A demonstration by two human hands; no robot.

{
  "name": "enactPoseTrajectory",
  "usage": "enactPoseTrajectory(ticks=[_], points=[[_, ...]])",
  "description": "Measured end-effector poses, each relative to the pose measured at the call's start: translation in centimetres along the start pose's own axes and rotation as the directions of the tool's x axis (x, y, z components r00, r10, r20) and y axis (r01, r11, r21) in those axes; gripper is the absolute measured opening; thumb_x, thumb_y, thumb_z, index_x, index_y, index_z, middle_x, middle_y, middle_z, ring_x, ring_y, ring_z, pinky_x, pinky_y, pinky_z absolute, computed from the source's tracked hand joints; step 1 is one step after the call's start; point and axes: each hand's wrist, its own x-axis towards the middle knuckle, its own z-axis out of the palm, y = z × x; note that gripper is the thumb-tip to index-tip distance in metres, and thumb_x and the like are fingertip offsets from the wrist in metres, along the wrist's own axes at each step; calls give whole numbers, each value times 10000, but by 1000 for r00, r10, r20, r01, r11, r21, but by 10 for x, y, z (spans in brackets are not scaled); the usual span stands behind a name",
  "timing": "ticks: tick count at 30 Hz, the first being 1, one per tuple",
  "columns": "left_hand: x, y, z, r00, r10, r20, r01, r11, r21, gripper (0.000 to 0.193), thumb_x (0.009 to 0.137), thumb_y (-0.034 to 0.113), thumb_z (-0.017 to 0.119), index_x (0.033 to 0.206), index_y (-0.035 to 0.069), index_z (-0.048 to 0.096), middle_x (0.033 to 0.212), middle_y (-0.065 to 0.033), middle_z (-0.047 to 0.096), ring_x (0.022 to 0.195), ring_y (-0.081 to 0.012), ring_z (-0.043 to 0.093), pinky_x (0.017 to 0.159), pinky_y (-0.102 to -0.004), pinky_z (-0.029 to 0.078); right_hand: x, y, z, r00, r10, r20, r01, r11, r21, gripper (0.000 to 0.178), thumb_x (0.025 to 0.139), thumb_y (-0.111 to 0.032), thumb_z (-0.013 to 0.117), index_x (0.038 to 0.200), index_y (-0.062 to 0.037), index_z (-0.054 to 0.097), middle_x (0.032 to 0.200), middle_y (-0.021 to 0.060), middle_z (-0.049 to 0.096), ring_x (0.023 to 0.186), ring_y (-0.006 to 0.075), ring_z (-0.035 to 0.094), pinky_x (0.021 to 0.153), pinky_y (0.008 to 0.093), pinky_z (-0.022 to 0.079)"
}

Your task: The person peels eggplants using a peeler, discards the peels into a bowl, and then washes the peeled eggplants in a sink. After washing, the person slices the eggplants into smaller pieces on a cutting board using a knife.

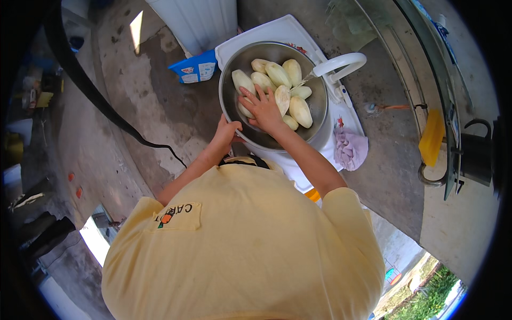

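A large round steel bowl (pixel 273 144) holds several peeled, pale yellow oblong root vegetables (pixel 301 111) of a kind I cannot make out. My right hand (pixel 265 111) reaches down inside it, fingers spread over the vegetables near the left wall. At the bowl's near left rim my left hand (pixel 226 133) grips the edge, thumb toward the rim. Water runs from a white curved faucet (pixel 346 65) over the far right rim into the bowl. The undersides of the lower vegetables are hidden.
The bowl stands on a white sink top (pixel 288 29). A crumpled lilac cloth (pixel 351 149) hangs at its right edge. A blue packet (pixel 194 68) lies left of the bowl, before a tall pale bin (pixel 197 24). A yellow cloth (pixel 431 137) hangs farther right.
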Motion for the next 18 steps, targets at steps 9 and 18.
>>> enactPoseTrajectory(ticks=[9, 18], points=[[-2, -3, -4, 1000, 13, 16, -12, 1000, -22, 600, 719, 25, 506, 1288, 86, 328, 967, -107, 539, 769, -229, 609, 583, -357, 579, -22, 85, 9, 786, 617, 27, -439, 528, 727, 567, 760, -332, 697, 1222, -51, 527, 1201, 192, 545, 1107, 365, 513, 949, 482, 380], [0, -5, -1, 1000, 5, 23, -6, 999, 33, 668, 710, 36, 516, 1328, 101, 272, 1047, -128, 517, 815, -251, 610, 590, -353, 577, 31, 79, 23, 759, 643, -102, -504, 680, 532, 558, 806, -390, 656, 1283, -134, 518, 1356, 208, 393, 1265, 447, 317, 1051, 477, 292]])
